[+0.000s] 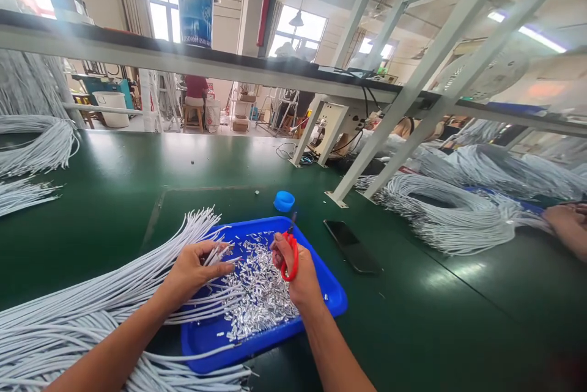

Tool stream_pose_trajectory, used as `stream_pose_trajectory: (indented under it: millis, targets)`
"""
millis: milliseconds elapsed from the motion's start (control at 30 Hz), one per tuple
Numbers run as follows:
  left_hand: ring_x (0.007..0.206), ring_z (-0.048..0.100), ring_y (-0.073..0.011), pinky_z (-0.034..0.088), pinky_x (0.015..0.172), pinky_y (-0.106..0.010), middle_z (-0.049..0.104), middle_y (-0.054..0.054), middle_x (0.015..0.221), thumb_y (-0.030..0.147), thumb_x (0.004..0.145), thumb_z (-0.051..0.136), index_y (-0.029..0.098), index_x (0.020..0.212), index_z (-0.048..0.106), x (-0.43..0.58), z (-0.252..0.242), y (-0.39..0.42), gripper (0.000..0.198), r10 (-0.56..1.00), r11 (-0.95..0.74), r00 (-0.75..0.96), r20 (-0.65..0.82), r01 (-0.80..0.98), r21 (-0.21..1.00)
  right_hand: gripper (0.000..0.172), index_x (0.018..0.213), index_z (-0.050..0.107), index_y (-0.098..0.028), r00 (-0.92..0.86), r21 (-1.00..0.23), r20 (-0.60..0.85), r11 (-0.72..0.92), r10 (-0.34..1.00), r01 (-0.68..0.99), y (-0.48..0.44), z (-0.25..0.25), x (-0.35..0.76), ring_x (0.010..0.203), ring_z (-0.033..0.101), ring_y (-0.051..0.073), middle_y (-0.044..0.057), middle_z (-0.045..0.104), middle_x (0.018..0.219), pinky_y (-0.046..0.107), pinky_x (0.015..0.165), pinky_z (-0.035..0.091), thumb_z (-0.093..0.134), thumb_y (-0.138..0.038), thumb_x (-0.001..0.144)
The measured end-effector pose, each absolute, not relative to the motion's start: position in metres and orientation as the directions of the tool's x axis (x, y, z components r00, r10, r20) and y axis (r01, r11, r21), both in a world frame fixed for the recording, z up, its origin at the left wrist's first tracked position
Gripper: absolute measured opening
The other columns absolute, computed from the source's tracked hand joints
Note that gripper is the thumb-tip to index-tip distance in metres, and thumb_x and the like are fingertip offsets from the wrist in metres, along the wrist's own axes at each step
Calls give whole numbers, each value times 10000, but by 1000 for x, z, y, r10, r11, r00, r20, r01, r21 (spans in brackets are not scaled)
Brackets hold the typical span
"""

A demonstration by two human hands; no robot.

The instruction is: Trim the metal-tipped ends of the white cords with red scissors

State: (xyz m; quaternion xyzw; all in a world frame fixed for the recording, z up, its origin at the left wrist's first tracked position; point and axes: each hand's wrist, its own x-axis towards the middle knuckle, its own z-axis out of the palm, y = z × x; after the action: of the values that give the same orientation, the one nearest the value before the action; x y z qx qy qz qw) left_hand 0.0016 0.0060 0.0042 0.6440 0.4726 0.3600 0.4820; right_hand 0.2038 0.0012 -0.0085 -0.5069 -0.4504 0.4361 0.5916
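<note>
White wires are stretching from the left across the green surface and over a blue tray of silver metal bits, where we are pinching several between the fingers of our left hand. With our right hand, we are curling fingers around red scissors above the tray; a phone is lying nearby.
</note>
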Motion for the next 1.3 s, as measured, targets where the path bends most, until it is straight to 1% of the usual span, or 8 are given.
stream_pose_trajectory:
  millis: [100, 233, 367, 533, 967, 1067, 1200, 1300]
  targets:
    - [893, 597, -243, 405, 829, -308, 693, -29, 931, 360, 650, 695, 224, 954, 704, 3, 0, 11, 333, 951, -168, 306, 50, 371, 913, 412, 611, 570, -158, 77, -976, 91, 73, 993, 205, 3, -6, 212, 470, 393, 98, -35, 439, 494, 231, 472, 302, 553, -551, 735]
    - [749, 593, -221, 414, 734, -294, 666, -37, 763, 379, 701, 631, 230, 764, 745, 8, -5, 17, 198, 942, -290, 304, 140, 532, 796, 330, 781, 622, -179, -30, -764, 263, 227, 964, 604, -1, -2, 208, 701, 535, 160, 24, 597, 743, 244, 601, 373, 536, -497, 776]
    - [694, 585, -196, 414, 683, -271, 660, -18, 687, 431, 682, 641, 177, 709, 728, 8, -6, 18, 270, 982, -116, 180, 52, 364, 924, 286, 734, 595, -186, -95, -469, 413, 301, 906, 830, -7, -2, 200, 717, 528, 170, 30, 598, 738, 252, 613, 340, 514, -449, 812]
    - [678, 572, -169, 418, 697, -265, 650, 7, 629, 421, 592, 729, 164, 734, 721, 6, -2, 14, 295, 998, 43, 43, -46, 78, 996, 151, 765, 603, -191, -189, -267, 485, 351, 854, 898, -11, -12, 190, 738, 528, 176, 28, 628, 771, 268, 647, 309, 557, -331, 797]
    - [631, 563, -151, 427, 691, -281, 637, 0, 610, 390, 536, 773, 138, 733, 715, 7, 0, 8, 324, 988, 139, 76, -133, -78, 987, 232, 643, 579, -176, -237, -28, 600, 317, 764, 948, -10, -21, 183, 644, 515, 164, 39, 606, 647, 278, 603, 279, 474, -186, 849]
    - [652, 580, -154, 434, 693, -276, 655, -11, 635, 382, 532, 785, 133, 771, 721, 3, -1, 11, 351, 978, 181, 120, -170, -83, 980, 294, 593, 562, -179, -198, -100, 609, 323, 768, 941, -8, -26, 186, 595, 502, 147, 36, 597, 611, 271, 557, 271, 457, -230, 863]
    - [632, 603, -151, 459, 658, -275, 693, -52, 714, 287, 488, 829, 123, 863, 715, -9, 3, 15, 425, 900, 373, 302, -313, -168, 912, 418, 512, 526, -174, 48, -500, 522, 259, 852, 827, -7, -21, 193, 480, 443, 105, 8, 550, 529, 242, 480, 275, 478, -415, 850]
    - [603, 602, -142, 461, 638, -265, 694, -48, 693, 234, 470, 836, 123, 838, 720, -14, 8, 15, 401, 870, 425, 344, -354, -158, 891, 334, 658, 629, -166, 87, -748, 454, 326, 887, 578, -12, -9, 191, 552, 519, 125, 20, 608, 614, 226, 523, 376, 512, -425, 832]
